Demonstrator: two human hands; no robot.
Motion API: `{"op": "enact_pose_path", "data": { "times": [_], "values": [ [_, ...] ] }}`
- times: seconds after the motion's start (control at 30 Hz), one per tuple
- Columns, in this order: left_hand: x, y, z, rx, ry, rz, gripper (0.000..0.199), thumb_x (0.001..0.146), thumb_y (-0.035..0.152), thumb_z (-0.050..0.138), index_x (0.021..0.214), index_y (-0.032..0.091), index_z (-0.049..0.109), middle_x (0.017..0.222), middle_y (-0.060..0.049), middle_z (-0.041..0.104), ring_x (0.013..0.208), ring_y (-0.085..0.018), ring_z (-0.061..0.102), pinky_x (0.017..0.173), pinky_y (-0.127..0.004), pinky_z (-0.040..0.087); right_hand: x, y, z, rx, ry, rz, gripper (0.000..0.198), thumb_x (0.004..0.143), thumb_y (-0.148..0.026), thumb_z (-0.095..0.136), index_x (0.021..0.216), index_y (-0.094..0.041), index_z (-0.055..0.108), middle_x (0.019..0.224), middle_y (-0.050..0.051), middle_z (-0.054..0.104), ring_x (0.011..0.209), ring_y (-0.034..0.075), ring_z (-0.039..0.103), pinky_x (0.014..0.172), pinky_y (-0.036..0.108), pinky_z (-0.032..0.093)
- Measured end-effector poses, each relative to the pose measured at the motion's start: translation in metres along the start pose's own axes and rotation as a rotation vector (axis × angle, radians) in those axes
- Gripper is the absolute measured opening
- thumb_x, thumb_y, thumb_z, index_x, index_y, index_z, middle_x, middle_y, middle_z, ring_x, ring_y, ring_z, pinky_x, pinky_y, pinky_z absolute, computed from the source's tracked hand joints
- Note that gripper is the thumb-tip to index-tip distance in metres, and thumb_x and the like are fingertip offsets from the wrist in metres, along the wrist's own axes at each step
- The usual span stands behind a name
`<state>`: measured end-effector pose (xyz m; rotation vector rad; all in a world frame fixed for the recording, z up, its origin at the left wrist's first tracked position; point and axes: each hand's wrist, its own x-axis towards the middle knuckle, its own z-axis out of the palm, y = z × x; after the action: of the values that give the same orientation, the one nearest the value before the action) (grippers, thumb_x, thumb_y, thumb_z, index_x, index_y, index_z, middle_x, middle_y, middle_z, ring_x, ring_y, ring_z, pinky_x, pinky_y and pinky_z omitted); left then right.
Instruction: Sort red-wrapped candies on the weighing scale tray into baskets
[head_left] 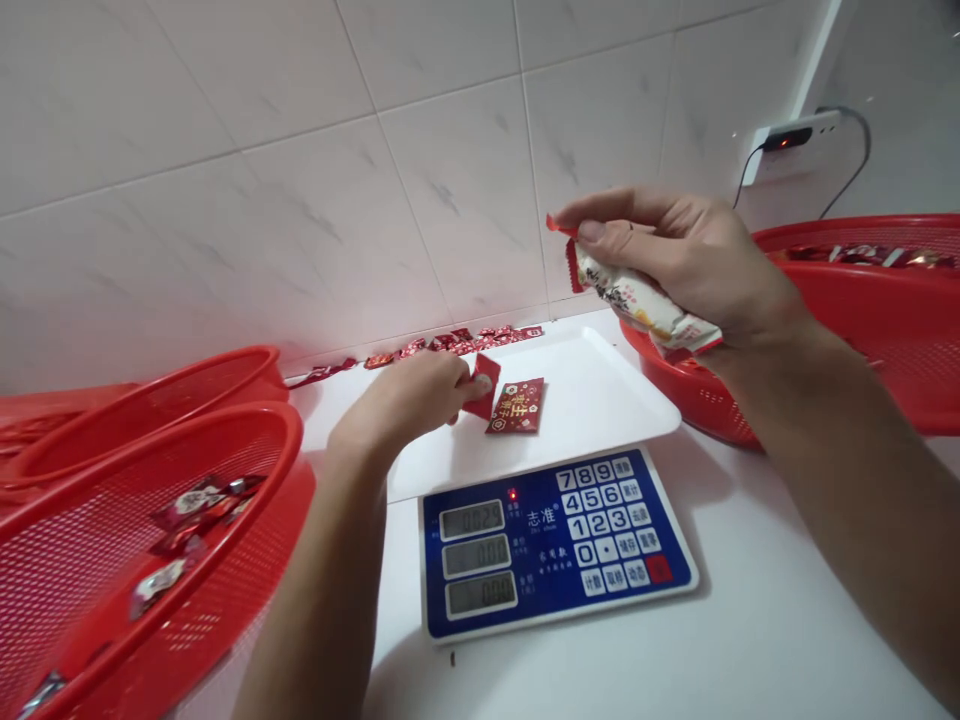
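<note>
My left hand (pixel 420 395) is closed on a small red packet (pixel 485 388), pinched over the white tray (pixel 592 375) of a weighing scale. Beside it on the tray lies a flat red packet (pixel 519 405) with gold lettering. Above the tray's right side, my right hand (pixel 682 240) is closed around a white wrapped snack bar (pixel 637 300) with red ends and printed flowers. A bit of red wrapper (pixel 559 226) shows at its fingertips; whether it is a separate piece I cannot tell. The scale's blue keypad panel (pixel 547 600) faces me, its top display lit with digits.
Red plastic baskets stand on both sides: a left basket (pixel 289 440) with several wrapped candies (pixel 199 500), and a right basket (pixel 825 310). Red wrapped pieces (pixel 457 342) line the tiled wall behind the tray. A power socket (pixel 795 145) with cables is at upper right.
</note>
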<state>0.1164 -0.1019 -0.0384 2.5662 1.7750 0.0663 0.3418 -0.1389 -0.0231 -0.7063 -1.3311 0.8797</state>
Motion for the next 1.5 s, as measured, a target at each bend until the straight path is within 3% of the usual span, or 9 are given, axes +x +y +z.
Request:
{"op": "enact_pose_path", "data": {
  "times": [0.1, 0.2, 0.3, 0.43, 0.6, 0.97, 1.3, 1.4, 1.5],
  "values": [
    [0.002, -0.004, 0.003, 0.041, -0.002, -0.011, 0.043, 0.086, 0.047, 0.061, 0.051, 0.023, 0.06, 0.055, -0.003, 0.061, 0.05, -0.019, 0.054, 0.049, -0.031, 0.033, -0.001, -0.001, 0.003, 0.02, -0.039, 0.055, 0.007, 0.09, -0.015, 0.067, 0.091, -0.018, 0.073, 0.059, -0.008, 0.058, 0.044, 0.001, 0.047, 0.045, 0.011, 0.039],
    [-0.011, 0.006, -0.006, -0.047, 0.292, 0.01, 0.027, 0.082, 0.048, 0.069, 0.072, 0.023, 0.068, 0.066, -0.005, 0.065, 0.057, -0.021, 0.056, 0.05, -0.032, 0.035, -0.001, 0.002, 0.004, 0.022, -0.127, 0.115, 0.014, 0.085, -0.021, 0.074, 0.097, -0.018, 0.069, 0.066, -0.005, 0.065, 0.049, 0.005, 0.057, 0.046, 0.014, 0.045],
    [-0.028, 0.028, -0.018, -0.399, 0.567, 0.216, 0.027, 0.086, 0.043, 0.07, 0.107, 0.026, 0.066, 0.09, -0.003, 0.07, 0.075, -0.02, 0.065, 0.06, -0.03, 0.048, -0.002, 0.004, 0.005, 0.019, -0.235, 0.16, 0.024, 0.078, -0.029, 0.082, 0.094, -0.017, 0.067, 0.071, -0.001, 0.068, 0.054, 0.01, 0.064, 0.046, 0.017, 0.048],
    [-0.043, 0.052, -0.025, -0.411, 0.737, 0.377, 0.009, 0.091, 0.034, 0.066, 0.098, 0.027, 0.066, 0.087, 0.002, 0.07, 0.081, -0.014, 0.066, 0.068, -0.025, 0.052, -0.005, 0.001, 0.006, 0.023, -0.352, 0.208, 0.025, 0.085, -0.041, 0.074, 0.088, -0.016, 0.069, 0.064, -0.001, 0.066, 0.053, 0.011, 0.065, 0.042, 0.015, 0.043],
    [-0.042, 0.053, -0.022, -0.39, 0.734, 0.382, 0.006, 0.093, 0.033, 0.064, 0.095, 0.028, 0.068, 0.081, 0.003, 0.07, 0.078, -0.016, 0.066, 0.07, -0.027, 0.054, -0.006, 0.001, 0.005, 0.041, -0.379, 0.201, 0.03, 0.082, -0.045, 0.076, 0.083, -0.016, 0.069, 0.061, -0.002, 0.065, 0.049, 0.009, 0.062, 0.037, 0.014, 0.036],
    [-0.047, 0.056, -0.025, -0.387, 0.725, 0.371, 0.006, 0.09, 0.026, 0.066, 0.094, 0.029, 0.069, 0.077, 0.004, 0.068, 0.072, -0.015, 0.065, 0.066, -0.026, 0.051, -0.007, -0.001, 0.005, 0.02, -0.366, 0.205, 0.03, 0.083, -0.044, 0.075, 0.087, -0.015, 0.07, 0.064, 0.0, 0.066, 0.056, 0.013, 0.067, 0.041, 0.016, 0.041],
    [-0.031, 0.046, -0.015, -0.357, 0.65, 0.329, 0.009, 0.091, 0.037, 0.067, 0.094, 0.029, 0.068, 0.075, 0.003, 0.069, 0.062, -0.015, 0.062, 0.06, -0.029, 0.046, 0.003, 0.015, 0.003, 0.027, -0.414, 0.277, 0.029, 0.079, -0.041, 0.081, 0.084, -0.016, 0.066, 0.063, 0.0, 0.066, 0.048, 0.009, 0.058, 0.04, 0.018, 0.04],
    [-0.023, 0.047, -0.009, -0.372, 0.666, 0.263, 0.017, 0.088, 0.041, 0.07, 0.099, 0.028, 0.065, 0.081, 0.0, 0.07, 0.066, -0.018, 0.063, 0.058, -0.031, 0.046, 0.01, 0.03, 0.005, 0.105, -0.272, 0.296, 0.027, 0.079, -0.036, 0.081, 0.085, -0.016, 0.063, 0.064, -0.001, 0.065, 0.049, 0.008, 0.056, 0.041, 0.018, 0.041],
    [-0.018, 0.056, -0.001, -0.246, 0.759, 0.397, 0.028, 0.085, 0.028, 0.074, 0.11, 0.026, 0.063, 0.107, -0.007, 0.066, 0.086, -0.024, 0.065, 0.069, -0.035, 0.052, 0.015, 0.045, 0.008, 0.231, -0.13, 0.325, 0.027, 0.08, -0.031, 0.081, 0.09, -0.018, 0.059, 0.06, -0.005, 0.061, 0.043, 0.005, 0.048, 0.038, 0.017, 0.037]
  ]
}}
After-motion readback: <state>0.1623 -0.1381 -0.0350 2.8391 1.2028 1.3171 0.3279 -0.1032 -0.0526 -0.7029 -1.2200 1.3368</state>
